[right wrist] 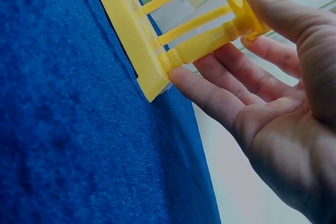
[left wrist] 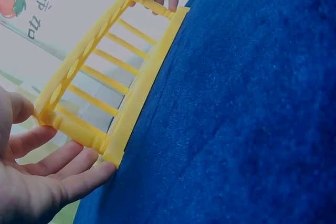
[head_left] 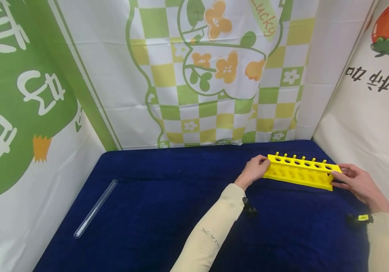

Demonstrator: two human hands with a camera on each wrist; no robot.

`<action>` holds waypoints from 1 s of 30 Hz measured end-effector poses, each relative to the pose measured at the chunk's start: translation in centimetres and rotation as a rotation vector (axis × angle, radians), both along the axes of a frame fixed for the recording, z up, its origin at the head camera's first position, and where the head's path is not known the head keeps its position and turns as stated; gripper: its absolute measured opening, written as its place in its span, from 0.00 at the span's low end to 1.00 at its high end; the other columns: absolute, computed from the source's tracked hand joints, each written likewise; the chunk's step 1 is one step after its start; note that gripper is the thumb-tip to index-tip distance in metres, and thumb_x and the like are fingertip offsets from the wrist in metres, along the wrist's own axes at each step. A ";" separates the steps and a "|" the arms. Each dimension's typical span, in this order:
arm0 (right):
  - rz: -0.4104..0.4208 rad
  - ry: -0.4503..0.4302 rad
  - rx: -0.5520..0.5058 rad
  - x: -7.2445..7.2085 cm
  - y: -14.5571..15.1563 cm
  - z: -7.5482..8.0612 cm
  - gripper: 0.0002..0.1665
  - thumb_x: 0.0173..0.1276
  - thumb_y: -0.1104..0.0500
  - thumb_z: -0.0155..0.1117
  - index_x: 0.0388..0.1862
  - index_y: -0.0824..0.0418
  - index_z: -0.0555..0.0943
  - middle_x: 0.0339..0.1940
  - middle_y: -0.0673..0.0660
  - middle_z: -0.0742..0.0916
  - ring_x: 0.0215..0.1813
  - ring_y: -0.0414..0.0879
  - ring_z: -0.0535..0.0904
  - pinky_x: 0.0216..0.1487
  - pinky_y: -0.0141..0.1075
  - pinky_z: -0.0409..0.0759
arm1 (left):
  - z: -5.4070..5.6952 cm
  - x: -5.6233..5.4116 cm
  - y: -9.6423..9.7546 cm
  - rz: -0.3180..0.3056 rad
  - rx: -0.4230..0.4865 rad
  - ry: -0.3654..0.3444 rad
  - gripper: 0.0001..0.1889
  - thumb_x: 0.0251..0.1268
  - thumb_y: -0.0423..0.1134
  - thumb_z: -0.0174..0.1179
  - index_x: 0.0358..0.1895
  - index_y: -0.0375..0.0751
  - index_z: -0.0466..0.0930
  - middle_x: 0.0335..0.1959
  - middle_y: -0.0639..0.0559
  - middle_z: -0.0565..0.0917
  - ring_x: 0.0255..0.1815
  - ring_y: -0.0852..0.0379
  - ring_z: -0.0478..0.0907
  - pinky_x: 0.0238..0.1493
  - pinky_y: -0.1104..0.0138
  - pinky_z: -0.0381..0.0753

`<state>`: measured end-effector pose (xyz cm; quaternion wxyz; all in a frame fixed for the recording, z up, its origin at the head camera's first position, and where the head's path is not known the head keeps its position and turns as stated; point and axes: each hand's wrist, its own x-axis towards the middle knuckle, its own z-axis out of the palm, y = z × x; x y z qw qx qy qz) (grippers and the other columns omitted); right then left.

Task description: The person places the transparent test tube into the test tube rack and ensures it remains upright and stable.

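A yellow plastic test tube rack (head_left: 298, 183) stands upright at the back right of the blue cloth, a row of round holes in its top plate and short pegs along the far edge. My left hand (head_left: 253, 170) grips its left end; in the left wrist view, thumb and fingers (left wrist: 50, 158) bend about the end post. At the other end my right hand (head_left: 359, 185) holds the rack, the thumb (right wrist: 278, 9) at the top plate and the other fingers along the end post. No tube sits in the holes.
A clear test tube (head_left: 95, 209) lies slantwise on the left part of the dark blue cloth (head_left: 167, 211). Printed curtains hang at the back (head_left: 174, 124) and along both sides, the right one close beside my right hand.
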<state>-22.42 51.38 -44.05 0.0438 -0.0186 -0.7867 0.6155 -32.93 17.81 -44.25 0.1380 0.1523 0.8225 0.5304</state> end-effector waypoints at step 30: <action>-0.031 -0.012 0.138 -0.9 -1.1 0.1 0.14 0.72 0.57 0.62 0.51 0.48 0.68 0.36 0.34 0.80 0.39 0.30 0.82 0.41 0.41 0.87 | 0.1 0.1 -0.8 0.032 0.011 0.008 0.18 0.73 0.56 0.49 0.58 0.56 0.76 0.51 0.57 0.81 0.39 0.61 0.77 0.44 0.64 0.80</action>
